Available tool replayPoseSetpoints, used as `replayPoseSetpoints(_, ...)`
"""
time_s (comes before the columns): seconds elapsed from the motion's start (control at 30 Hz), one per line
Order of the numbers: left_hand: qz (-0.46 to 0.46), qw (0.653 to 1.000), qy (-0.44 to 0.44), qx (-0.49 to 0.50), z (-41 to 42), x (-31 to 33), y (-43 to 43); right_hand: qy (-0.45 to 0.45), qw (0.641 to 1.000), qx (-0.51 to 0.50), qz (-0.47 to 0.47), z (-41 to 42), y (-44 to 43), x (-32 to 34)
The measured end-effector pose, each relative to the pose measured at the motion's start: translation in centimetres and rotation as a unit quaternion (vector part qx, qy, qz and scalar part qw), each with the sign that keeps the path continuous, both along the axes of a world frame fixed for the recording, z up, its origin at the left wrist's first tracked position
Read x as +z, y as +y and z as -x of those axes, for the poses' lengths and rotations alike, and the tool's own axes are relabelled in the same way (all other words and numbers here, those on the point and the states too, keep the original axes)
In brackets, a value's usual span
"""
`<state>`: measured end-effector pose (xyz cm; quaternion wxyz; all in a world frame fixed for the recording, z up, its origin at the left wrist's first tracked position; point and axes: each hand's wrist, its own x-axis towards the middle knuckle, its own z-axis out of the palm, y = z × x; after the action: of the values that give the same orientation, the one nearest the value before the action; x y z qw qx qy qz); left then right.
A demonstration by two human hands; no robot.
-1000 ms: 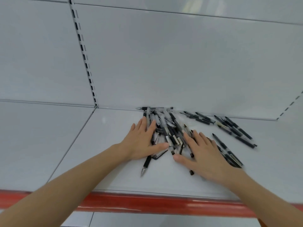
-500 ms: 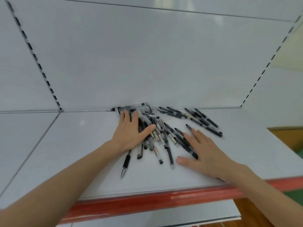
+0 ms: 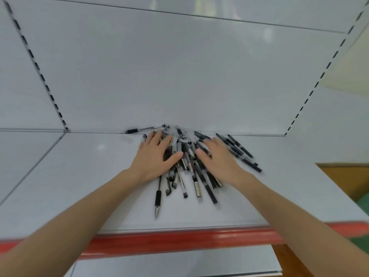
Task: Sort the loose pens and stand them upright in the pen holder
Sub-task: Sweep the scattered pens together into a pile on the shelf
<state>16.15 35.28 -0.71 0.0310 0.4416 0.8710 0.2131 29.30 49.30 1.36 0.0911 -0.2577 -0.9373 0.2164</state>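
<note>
A heap of several black-and-clear pens (image 3: 188, 164) lies on the white shelf (image 3: 79, 176), close to the back panel. My left hand (image 3: 154, 159) rests flat on the left side of the heap, fingers spread. On the right side lies my right hand (image 3: 217, 158), also flat with fingers apart. One pen (image 3: 158, 198) sticks out toward me, tip down. Another pen (image 3: 137, 130) lies alone along the back edge. A few pens (image 3: 242, 151) fan out to the right of my right hand. No pen holder is in view.
The shelf has a red front edge (image 3: 179, 236) and a white back panel (image 3: 179, 76) with slotted uprights (image 3: 40, 72) at left and right. A lower shelf (image 3: 169, 262) shows below. Brown floor (image 3: 347, 180) lies to the right.
Both hands have slid inward over the pens, pushing the scattered pens into a tighter heap. The right hand moved left and farther back. The view has shifted.
</note>
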Motion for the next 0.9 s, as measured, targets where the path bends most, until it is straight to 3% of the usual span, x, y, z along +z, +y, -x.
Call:
replayPoseSetpoints(0.1,0.0,0.999,-0.022,0.045,-0.1,0.1,-0.6,-0.058,0.992,-0.079,-0.078,-1.6,4.5,0.3)
replayPoseSetpoints(0.2,0.014,0.997,-0.053,0.045,-0.7,-0.2,-0.3,-0.123,0.983,-0.121,-0.056,-2.3,6.2,-0.2)
replayPoseSetpoints(0.4,0.032,0.998,-0.059,0.002,-0.9,0.3,0.3,-0.072,0.997,-0.015,-0.023,-1.2,3.7,-0.8)
replayPoseSetpoints(0.53,-0.027,0.998,-0.056,-0.014,-0.5,0.9,-1.1,-0.036,0.999,0.033,0.019,-1.2,2.4,-0.5)
replayPoseSetpoints(0.63,-0.059,0.998,-0.004,0.019,1.4,1.1,-2.1,-0.019,0.999,0.031,0.024,-1.4,1.9,-1.1)
replayPoseSetpoints(0.77,-0.006,0.997,0.029,0.074,5.5,1.0,-2.8,-0.025,0.999,0.028,0.026,-0.7,1.4,-1.8)
replayPoseSetpoints(0.9,0.018,0.997,0.029,0.062,7.2,0.9,-2.4,-0.013,0.999,0.017,0.039,0.0,1.2,-2.0)
